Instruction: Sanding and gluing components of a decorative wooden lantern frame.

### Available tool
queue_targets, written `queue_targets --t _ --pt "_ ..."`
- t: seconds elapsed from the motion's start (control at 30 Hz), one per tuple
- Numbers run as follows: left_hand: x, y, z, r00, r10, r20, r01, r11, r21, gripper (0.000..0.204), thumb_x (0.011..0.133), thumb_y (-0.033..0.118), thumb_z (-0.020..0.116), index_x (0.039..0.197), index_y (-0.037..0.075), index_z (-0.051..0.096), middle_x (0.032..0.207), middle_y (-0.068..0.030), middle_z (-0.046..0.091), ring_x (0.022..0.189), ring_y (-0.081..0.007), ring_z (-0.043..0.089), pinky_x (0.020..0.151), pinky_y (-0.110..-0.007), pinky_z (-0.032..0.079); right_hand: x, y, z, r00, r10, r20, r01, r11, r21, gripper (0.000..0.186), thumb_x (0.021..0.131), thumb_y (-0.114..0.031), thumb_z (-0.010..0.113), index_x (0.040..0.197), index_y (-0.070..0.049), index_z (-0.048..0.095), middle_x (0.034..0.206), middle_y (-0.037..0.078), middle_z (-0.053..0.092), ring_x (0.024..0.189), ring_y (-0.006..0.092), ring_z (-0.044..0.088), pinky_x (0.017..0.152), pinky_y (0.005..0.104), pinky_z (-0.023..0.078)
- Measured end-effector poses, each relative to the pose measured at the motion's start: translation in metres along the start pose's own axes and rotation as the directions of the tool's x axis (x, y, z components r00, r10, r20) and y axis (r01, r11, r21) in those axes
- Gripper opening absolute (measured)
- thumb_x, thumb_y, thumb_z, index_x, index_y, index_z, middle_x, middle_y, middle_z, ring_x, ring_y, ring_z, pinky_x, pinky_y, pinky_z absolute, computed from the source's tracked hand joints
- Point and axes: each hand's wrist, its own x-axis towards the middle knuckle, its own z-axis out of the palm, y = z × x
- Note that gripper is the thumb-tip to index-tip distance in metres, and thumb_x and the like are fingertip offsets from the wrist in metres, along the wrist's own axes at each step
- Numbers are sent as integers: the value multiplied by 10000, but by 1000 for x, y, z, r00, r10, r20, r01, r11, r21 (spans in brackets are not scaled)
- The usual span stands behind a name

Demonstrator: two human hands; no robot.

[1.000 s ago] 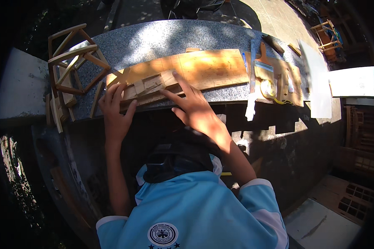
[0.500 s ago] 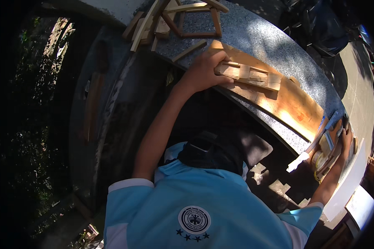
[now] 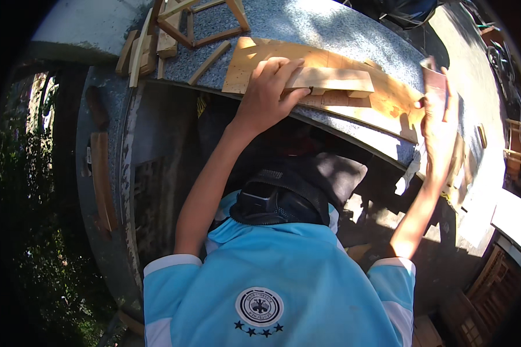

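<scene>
My left hand (image 3: 267, 88) is closed on the near end of a pale wooden block (image 3: 336, 80). The block is tilted over a wide plywood board (image 3: 388, 104), and notches show along its lower side. At the right, my right hand (image 3: 441, 130) is raised near the board's right end. It grips a curled reddish-brown piece of sandpaper (image 3: 435, 87) between thumb and fingers. The board lies on a speckled grey stone tabletop (image 3: 353, 29), along its near edge.
A small wooden frame (image 3: 220, 40) and several loose sticks and blocks (image 3: 147, 55) lie at the far left of the tabletop. A wooden piece (image 3: 102, 179) rests on the left ledge. White crumpled material (image 3: 408, 176) hangs at the right edge, by a shaded gap.
My right hand has come up from the clutter at the right, now with sandpaper in it. My left hand has turned the wooden block so its notches face downward.
</scene>
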Motion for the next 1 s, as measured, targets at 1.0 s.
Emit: queue_targets --t 1.0 --pt "9 -6 17 998 16 -67 -24 991 -130 332 585 143 711 873 8 615 750 -120 610 727 -272 542 674 -358 420 -30 -11 114 882 -466 64 411 698 -586 219 824 -175 533 1019 -99 595 627 151 577 620 300 576 582 375 477"
